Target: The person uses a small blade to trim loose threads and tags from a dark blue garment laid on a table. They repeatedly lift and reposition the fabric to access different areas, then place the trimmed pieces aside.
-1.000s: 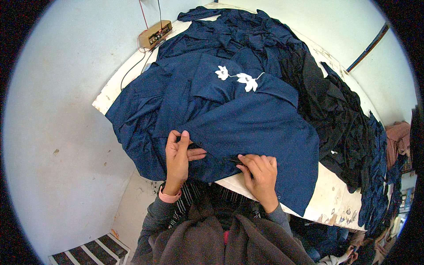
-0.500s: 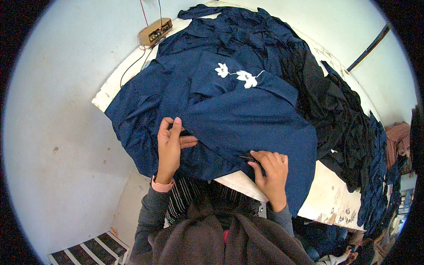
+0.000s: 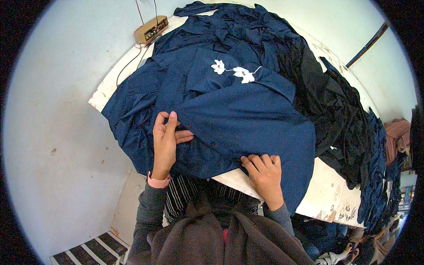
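A navy cloth garment (image 3: 247, 115) is spread in front of me, with a white flower motif (image 3: 243, 74) on its upper part. My left hand (image 3: 165, 140) pinches a fold of it between thumb and forefinger; the other fingers stretch to the right against the cloth. Lower right, my right hand (image 3: 266, 176) rests on the garment near its front edge, fingers curled. The small dark pointed tool that showed at its fingertips half a second ago is now hidden by the hand or the cloth.
The garment lies on a worn white table (image 3: 329, 194). Behind it is a heap of navy cloth (image 3: 229, 28), with black cloth (image 3: 304, 75) to the right. A brown box with wires (image 3: 151, 30) sits at the back left by the wall. A slatted rack (image 3: 90, 251) stands lower left.
My right hand has shifted slightly left, its fingers turned down onto the cloth, and the dark tool has gone out of sight. The left hand keeps its pinch; the whole view has shifted a little.
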`<state>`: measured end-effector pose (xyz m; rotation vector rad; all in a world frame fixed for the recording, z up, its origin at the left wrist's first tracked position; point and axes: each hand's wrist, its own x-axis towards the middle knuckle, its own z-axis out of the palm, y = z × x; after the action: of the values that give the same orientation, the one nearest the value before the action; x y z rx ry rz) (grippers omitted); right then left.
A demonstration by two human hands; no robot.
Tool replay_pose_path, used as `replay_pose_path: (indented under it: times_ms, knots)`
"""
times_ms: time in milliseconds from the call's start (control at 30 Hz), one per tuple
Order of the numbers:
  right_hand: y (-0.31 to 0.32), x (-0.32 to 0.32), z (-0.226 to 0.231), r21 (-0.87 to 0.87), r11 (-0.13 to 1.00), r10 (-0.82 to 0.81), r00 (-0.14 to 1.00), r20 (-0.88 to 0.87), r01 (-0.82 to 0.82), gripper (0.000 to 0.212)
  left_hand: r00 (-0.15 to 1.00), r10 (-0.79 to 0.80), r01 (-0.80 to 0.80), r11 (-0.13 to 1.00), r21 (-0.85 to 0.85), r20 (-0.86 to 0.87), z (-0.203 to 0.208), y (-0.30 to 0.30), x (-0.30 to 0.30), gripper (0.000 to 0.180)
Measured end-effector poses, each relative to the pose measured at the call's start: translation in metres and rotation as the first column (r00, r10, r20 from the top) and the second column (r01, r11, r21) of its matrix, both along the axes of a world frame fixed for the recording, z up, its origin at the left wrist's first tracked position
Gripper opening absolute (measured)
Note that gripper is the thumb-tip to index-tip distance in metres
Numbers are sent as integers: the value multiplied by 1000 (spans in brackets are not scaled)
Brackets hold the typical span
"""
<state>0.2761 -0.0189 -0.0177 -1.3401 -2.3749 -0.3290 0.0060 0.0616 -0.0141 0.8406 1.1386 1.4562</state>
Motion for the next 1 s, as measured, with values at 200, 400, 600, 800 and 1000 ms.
replay_pose_path:
  times_ms: [200, 400, 600, 800, 1000]
  knots:
    - [-5, 6, 11, -7, 998, -64, 987, -150, 64, 28, 996, 47, -44, 998, 42, -81, 7, 24, -17, 29]
    - [-14, 20, 6, -80, 993, -92, 988, -125, 82, 30, 992, 27, -20, 998, 58, -122, 0, 66, -37, 28]
    - [-13, 13, 4, -66, 997, -47, 995, -85, 42, 26, 992, 36, -30, 998, 51, -124, -4, 71, -36, 31]
    - [-4, 7, -3, -58, 998, 15, 998, -61, -18, 26, 992, 30, -23, 998, 59, -121, -8, 71, -38, 31]
    - [-1, 6, -6, -105, 994, 23, 992, -123, -36, 25, 990, 37, -32, 999, 37, -136, -3, 72, -35, 26]
